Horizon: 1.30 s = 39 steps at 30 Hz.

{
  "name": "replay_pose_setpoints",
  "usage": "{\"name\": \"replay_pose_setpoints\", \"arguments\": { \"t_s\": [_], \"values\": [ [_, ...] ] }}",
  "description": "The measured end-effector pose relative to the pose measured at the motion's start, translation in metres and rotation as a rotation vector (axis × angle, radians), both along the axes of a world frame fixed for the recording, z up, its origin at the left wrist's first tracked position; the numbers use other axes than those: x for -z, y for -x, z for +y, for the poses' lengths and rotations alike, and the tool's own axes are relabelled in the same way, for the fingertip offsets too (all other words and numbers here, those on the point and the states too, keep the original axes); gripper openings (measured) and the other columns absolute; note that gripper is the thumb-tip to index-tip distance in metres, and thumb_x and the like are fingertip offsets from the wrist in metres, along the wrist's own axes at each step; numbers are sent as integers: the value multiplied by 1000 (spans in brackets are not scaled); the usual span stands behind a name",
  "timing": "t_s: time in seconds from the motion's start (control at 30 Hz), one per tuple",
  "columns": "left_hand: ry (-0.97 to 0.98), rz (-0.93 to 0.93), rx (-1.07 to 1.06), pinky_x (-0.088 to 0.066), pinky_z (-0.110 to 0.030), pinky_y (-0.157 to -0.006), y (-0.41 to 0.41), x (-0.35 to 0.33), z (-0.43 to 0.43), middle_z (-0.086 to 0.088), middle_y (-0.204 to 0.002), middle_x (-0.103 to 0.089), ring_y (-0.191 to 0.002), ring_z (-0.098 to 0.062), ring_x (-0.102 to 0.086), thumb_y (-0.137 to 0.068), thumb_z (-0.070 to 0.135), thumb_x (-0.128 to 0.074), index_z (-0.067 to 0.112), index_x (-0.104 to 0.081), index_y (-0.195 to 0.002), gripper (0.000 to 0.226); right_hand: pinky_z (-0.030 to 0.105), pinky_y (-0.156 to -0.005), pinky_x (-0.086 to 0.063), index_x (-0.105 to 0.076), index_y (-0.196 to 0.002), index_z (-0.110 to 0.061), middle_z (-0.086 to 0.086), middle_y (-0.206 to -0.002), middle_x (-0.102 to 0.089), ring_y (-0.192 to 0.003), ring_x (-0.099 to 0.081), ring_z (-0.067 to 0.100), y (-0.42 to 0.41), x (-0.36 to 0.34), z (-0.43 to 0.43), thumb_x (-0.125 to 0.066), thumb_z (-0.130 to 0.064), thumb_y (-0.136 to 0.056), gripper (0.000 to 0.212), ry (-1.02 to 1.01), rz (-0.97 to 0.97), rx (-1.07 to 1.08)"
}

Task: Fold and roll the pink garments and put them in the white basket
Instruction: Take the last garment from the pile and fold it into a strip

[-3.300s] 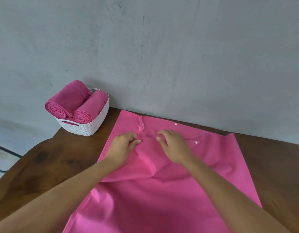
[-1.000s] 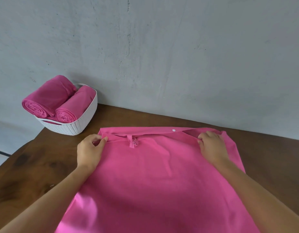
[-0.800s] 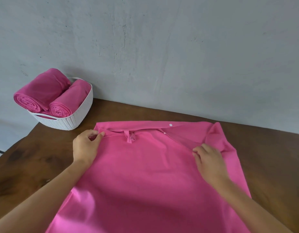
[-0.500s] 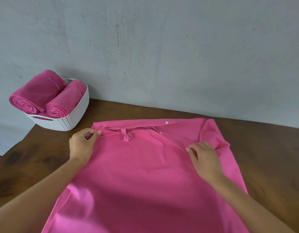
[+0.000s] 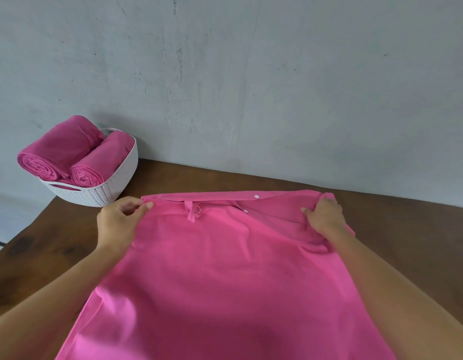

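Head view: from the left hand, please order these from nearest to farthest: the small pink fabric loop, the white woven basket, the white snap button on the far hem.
1. Small pink fabric loop, just right of the left hand.
2. White woven basket, behind-left.
3. White snap button, far right on hem.

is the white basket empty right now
No, the white basket at the far left of the wooden table already holds two rolled pink garments lying side by side.

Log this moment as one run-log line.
stage: spreading garment | left hand: pinching top-left corner | right hand: gripping top-right edge | white basket: two rolls
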State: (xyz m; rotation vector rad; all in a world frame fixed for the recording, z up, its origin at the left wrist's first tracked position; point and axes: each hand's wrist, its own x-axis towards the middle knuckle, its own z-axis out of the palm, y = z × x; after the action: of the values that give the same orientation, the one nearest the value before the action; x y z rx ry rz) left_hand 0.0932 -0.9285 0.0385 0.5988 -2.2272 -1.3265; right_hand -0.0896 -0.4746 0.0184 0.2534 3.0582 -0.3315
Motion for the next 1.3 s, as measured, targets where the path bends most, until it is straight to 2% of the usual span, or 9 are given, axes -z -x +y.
{"name": "replay_pose_setpoints", "arguments": {
  "t_s": [0.17,0.33,0.43,0.57,0.7,0.8,0.9,1.1,1.3],
  "values": [
    [25,-12,4,-49,-20,-72,-2,-9,2,11,-76,-71,-75,-6,-65,-87,26,-80,19,-73,-77,14,41,-91,-55,-71,-96,-10,10,-106,-69,-92,-63,26,-4,6,6,-63,-27,-95,18,113,88,-3],
    [47,-27,23,-52,-32,-81,-5,-22,3,7,-82,-73,-82,-12,-68,-88,28,-78,19,-76,-82,11,35,-88,-47,-66,-71,-16,9,-111,-67,-91,-54,22,-34,-22,9,-60,-11,-97,27,228,219,-50],
    [54,-26,22,-54,-37,-84,-5,-28,1,7,-87,-74,-86,-15,-69,-89,29,-77,18,-77,-87,11,15,-69,-43,-61,-81,-13,-11,-91,-61,-81,-58,11,-57,-45,18,-59,-5,-97,18,383,335,-30],
    [39,21,15,-53,-40,-89,-6,-40,6,2,-94,-74,-90,-19,-69,-92,28,-73,16,-77,-94,13,32,-73,-44,-61,-91,-18,-5,-87,-64,-84,-61,18,-82,-62,47,-58,-4,-94,15,342,436,-55],
    [51,36,26,-54,-45,-92,-5,-45,4,-3,-97,-74,-92,-24,-69,-93,26,-73,11,-77,-96,16,36,-74,-49,-59,-92,-19,-4,-90,-64,-82,-59,19,-110,-77,80,-51,3,-91,24,284,483,-37],
    [47,32,14,-53,-45,-93,-5,-47,0,-7,-99,-75,-93,-26,-70,-93,28,-72,9,-76,-97,20,37,-77,-51,-70,-93,-16,1,-96,-68,-89,-62,24,-125,-81,105,-49,12,-85,36,158,504,-124],
    [37,34,3,-51,-39,-88,-9,-51,-1,-9,-89,-73,-87,-26,-68,-94,27,-72,7,-74,-92,19,38,-81,-51,-76,-109,-11,6,-111,-73,-99,-61,29,-136,-85,122,-50,16,-83,45,28,465,-185],
    [1,-11,-11,-55,-49,-92,-21,-49,-6,-6,-86,-73,-85,-28,-71,-93,29,-72,14,-72,-88,16,45,-97,-48,-67,-129,-10,10,-128,-67,-117,-57,32,-152,-88,142,-46,5,-93,43,2,299,-179],
    [-42,-19,-62,-55,-44,-91,-35,-44,-6,-11,-97,-69,-78,-27,-67,-98,21,-67,7,-67,-94,14,44,-91,-53,-64,-128,-19,6,-121,-66,-110,-59,27,-164,-90,158,-38,-17,-98,40,-75,188,-156]
  ]
}}
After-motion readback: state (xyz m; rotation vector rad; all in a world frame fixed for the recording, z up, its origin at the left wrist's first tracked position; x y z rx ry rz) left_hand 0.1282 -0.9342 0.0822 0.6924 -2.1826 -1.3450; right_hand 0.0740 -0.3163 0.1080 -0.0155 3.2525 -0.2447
